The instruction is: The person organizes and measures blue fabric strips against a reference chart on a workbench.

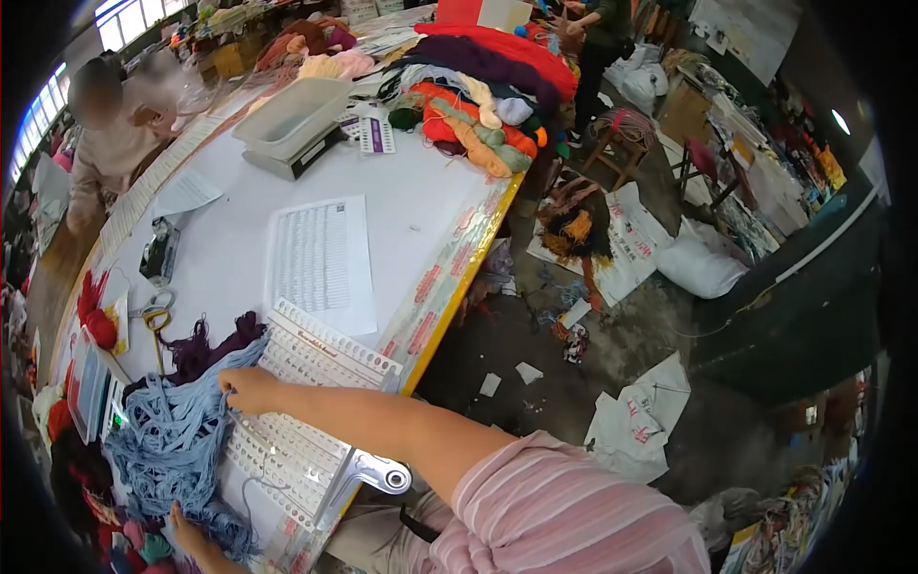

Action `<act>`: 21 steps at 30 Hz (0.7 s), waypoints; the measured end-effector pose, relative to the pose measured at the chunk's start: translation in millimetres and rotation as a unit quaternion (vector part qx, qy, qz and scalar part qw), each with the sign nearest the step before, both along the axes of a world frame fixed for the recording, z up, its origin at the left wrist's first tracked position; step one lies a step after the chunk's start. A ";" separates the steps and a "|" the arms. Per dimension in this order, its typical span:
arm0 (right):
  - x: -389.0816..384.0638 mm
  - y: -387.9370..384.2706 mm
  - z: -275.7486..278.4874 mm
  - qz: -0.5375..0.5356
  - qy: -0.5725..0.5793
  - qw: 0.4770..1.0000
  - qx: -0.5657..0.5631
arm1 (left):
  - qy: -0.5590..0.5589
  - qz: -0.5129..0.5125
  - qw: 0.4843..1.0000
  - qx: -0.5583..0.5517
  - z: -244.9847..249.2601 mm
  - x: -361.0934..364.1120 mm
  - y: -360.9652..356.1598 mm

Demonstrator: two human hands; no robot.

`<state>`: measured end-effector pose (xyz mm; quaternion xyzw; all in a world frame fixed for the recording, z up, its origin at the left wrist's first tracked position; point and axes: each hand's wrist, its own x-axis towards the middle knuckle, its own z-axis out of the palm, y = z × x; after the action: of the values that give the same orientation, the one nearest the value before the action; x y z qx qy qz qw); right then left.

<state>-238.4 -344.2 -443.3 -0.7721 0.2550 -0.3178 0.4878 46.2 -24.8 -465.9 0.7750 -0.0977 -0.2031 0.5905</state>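
Observation:
A loose heap of light blue yarn [172, 430] lies at the near left of the table, with dark purple yarn [196, 352] beyond it. My right hand [251, 390] is closed at the heap's right edge, its fingers pinched on blue strands over a white perforated card [287, 459]. My left hand [186, 532] touches the heap's lower edge, partly hidden, and how its fingers are set is unclear. A second perforated card [320, 349] lies just beyond my right forearm. A blue strand trails across the nearer card.
Scissors [156, 320] lie beyond the purple yarn. Printed sheets [320, 253] and a grey bin on a scale [292, 120] are farther up the table. Colourful yarn [478, 105] is piled at the far end. Two people sit across; another stands beyond the table.

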 end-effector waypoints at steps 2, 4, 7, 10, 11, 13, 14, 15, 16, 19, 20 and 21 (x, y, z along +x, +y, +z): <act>3.2 -4.3 -10.8 0.004 -0.004 1.000 0.009 | -0.026 -0.029 0.996 0.082 52.1 -54.3 -20.9; 7.8 -13.5 -3.4 0.119 -0.022 0.968 0.218 | -0.095 -0.020 0.982 0.161 57.7 -68.3 -30.6; 0.9 -18.2 13.3 0.156 -0.014 0.922 0.355 | -0.264 -0.013 0.961 0.078 21.4 -44.1 -27.4; 11.2 -15.8 -8.9 0.111 0.009 0.985 0.129 | -0.068 0.031 0.997 0.026 33.2 -50.2 -24.1; -3.4 -7.7 9.4 0.081 0.039 0.996 0.021 | -0.002 0.050 0.998 -0.042 26.8 -40.8 -20.0; -12.4 2.8 22.7 0.085 0.079 0.993 -0.024 | 0.037 0.107 0.988 -0.104 25.2 -22.3 -4.1; -14.0 7.0 25.6 0.075 0.119 0.988 -0.062 | 0.081 0.121 0.969 -0.199 32.2 -18.1 1.3; -14.1 11.0 28.5 0.072 0.155 0.983 -0.065 | 0.099 0.090 0.972 -0.196 45.1 -13.3 9.3; -14.7 13.4 33.3 0.068 0.155 0.983 -0.068 | 0.109 0.080 0.966 -0.221 53.3 -1.3 13.4; -16.4 19.5 31.2 0.076 0.145 0.984 -0.074 | 0.111 0.124 0.939 -0.301 98.7 10.0 4.9; -19.4 20.3 35.2 0.076 0.148 0.983 -0.075 | 0.107 0.153 0.918 -0.350 114.7 5.9 -4.4; -21.5 22.7 39.7 0.072 0.154 0.982 -0.079 | 0.111 0.131 0.914 -0.366 113.6 26.7 6.1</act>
<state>-259.9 -321.5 -403.6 -0.8645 0.2446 -0.1781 0.4014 72.9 -18.7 -352.2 0.4827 0.0034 -0.1582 0.8614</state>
